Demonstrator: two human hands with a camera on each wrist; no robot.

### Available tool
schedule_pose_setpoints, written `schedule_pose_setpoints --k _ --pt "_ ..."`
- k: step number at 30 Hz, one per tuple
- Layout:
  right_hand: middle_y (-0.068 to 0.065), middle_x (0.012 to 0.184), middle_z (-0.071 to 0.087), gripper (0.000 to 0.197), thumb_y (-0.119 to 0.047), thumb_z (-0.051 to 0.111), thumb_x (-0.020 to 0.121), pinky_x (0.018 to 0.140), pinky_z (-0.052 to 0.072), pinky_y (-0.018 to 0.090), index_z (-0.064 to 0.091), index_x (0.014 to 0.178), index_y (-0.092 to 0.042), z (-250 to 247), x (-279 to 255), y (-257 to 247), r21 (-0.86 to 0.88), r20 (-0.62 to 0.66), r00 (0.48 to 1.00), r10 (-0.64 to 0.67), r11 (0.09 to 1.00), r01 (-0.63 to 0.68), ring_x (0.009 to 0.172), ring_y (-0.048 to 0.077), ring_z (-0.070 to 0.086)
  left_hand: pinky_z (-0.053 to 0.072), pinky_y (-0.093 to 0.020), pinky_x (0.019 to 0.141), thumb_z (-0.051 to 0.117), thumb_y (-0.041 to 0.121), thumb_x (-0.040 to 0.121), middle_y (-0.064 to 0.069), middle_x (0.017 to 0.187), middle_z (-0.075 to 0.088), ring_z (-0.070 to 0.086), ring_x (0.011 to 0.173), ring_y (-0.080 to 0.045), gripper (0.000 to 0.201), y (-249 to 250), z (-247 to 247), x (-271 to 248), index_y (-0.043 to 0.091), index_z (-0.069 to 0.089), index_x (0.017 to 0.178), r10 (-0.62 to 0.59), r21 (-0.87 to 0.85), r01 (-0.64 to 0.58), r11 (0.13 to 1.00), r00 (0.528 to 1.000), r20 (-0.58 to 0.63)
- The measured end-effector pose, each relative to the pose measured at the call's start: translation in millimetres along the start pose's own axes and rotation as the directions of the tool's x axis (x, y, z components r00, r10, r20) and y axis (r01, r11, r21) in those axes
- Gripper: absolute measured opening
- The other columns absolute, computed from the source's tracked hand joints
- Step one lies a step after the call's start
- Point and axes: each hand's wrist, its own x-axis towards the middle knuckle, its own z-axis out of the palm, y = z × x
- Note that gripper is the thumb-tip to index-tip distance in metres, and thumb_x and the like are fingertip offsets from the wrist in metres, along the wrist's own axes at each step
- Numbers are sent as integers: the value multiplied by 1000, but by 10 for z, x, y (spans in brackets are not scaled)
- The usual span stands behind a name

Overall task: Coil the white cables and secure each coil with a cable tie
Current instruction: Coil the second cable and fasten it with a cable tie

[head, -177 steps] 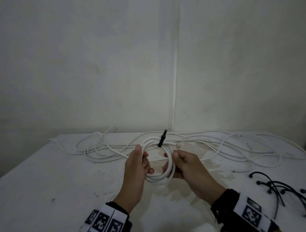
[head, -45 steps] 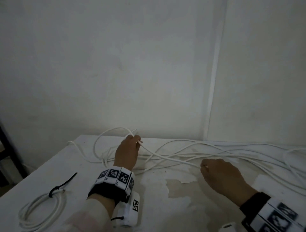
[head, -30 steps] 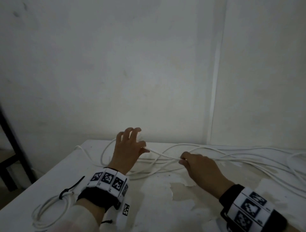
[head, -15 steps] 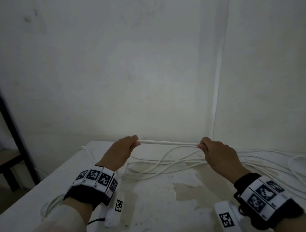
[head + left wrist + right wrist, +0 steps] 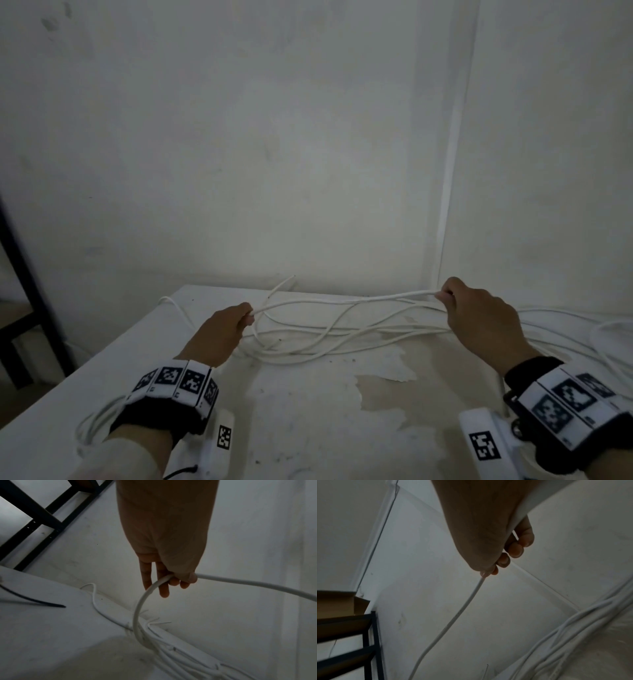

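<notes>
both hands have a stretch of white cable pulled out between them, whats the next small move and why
Probably bring the right hand over to the left hand and lay its grip into the left to form the first loop. The cable spans both hands above the table, and no loop hangs from the left yet.

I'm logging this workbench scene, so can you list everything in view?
Held cable: one, white, stretched in the air between both hands.
Loose cables: several, white, tangled along the table's far side.
Coiled cable: one, white, table's near left corner.
Cable tie: one, black, on the table's left side.
Table: one, white, paint peeling.
Rack: one, black, left of the table.
Left hand: pinches the held cable.
Right hand: pinches the held cable.
</notes>
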Motion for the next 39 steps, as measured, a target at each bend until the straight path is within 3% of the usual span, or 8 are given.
schedule_pose_setpoints --k 9,17,23,26,29,33,36,39 --pt "0 65 45 26 -34 29 99 54 27 31 42 88 -14 249 51 155 34 22 999 26 999 -27 60 25 43 34 -27 64 33 20 100 -5 71 50 52 72 -21 36 -286 62 -98 20 36 65 -174 33 171 985 976 133" --pt "3 73 49 21 -33 30 100 48 22 29 42 91 -17 369 -13 188 31 102 994 31 999 -34 65 24 43 31 -31 61 34 29 99 -4 70 52 55 72 -27 28 -154 -158 -80 15 49 79 -53 151 62 987 996 -65" --pt "8 122 55 30 -28 32 100 75 38 29 39 128 -20 425 -23 123 7 310 950 -33 999 32 103 25 55 30 -14 47 38 27 98 4 56 44 40 51 -9 22 239 -278 -80 22 50 80 -31 -159 -7 987 971 -237" --pt "5 150 24 60 -41 40 96 102 32 32 12 146 -23 515 -61 104 64 441 891 -112 994 94 132 23 34 32 -14 53 41 23 98 6 61 47 42 57 -8 26 575 -242 -104 27 51 75 51 -280 -126 952 964 -260" --pt "1 157 -4 78 -52 43 90 112 18 36 -4 147 -27 480 -110 12 168 310 931 -193 975 146 143 22 13 30 -17 51 42 24 97 6 58 40 37 51 -6 26 910 -208 -182 32 52 74 170 -304 -243 921 954 -245" --pt "-7 155 -9 86 -59 49 84 114 6 32 -12 139 -37 265 -124 -214 419 -75 947 -311 852 313 143 11 0 24 -14 43 42 30 95 9 47 38 33 44 -6 21 1274 -214 -326 27 57 81 322 -335 -375 864 924 -205" --pt "-14 145 24 61 -57 34 84 111 14 31 14 139 -40 65 -127 -393 499 -169 910 -378 763 410 136 8 19 22 -14 43 39 42 90 12 45 41 33 41 -6 29 1446 -219 -413 23 60 86 391 -310 -438 844 898 -202" --pt "-4 79 56 20 -35 35 94 73 30 28 51 89 -23 -70 -148 -471 543 -214 878 -427 695 470 75 19 49 25 -14 43 41 48 91 13 46 45 37 42 -7 24 1496 -271 -447 35 54 76 387 -266 -451 852 885 -260"
